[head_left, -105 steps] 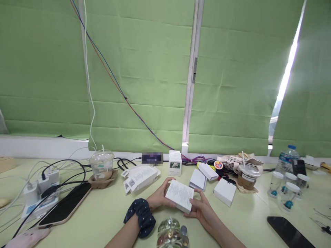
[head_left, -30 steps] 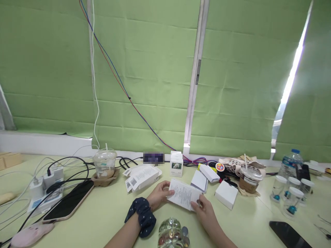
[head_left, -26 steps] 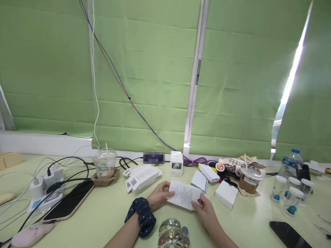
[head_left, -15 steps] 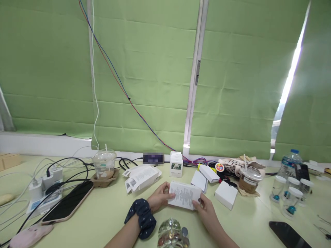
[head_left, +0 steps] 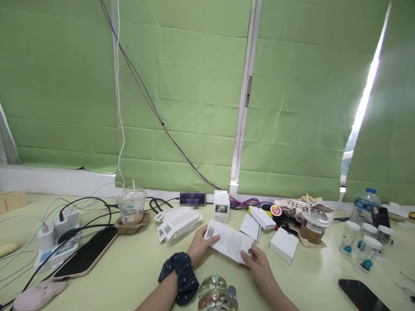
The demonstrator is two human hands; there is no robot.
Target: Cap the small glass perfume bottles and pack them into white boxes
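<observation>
A flat white carton (head_left: 229, 242) with grey print and a barcode at its left end is held between both hands. My left hand (head_left: 201, 244) grips its left end, thumb on the printed face. At its right end, my right hand (head_left: 259, 264) pinches the lower corner. A dark dotted scrunchie (head_left: 181, 276) is round my left wrist. Behind the carton stands a small white box with a flower picture (head_left: 221, 207). Several flat white cartons (head_left: 180, 223) lie to the left, and more white boxes (head_left: 283, 245) lie to the right.
A glass jar (head_left: 214, 293) stands close in front, coins beside it. On the left are a plastic cup (head_left: 131, 207), a phone (head_left: 87, 255) and cables. To the right are an iced drink (head_left: 313, 226), lidded jars (head_left: 367, 255), a bottle (head_left: 366, 205) and a dark phone (head_left: 363, 296).
The carton has tilted, its left end rising and uncovering the barcode. My left hand has shifted slightly along with it; my right hand still holds the right end.
</observation>
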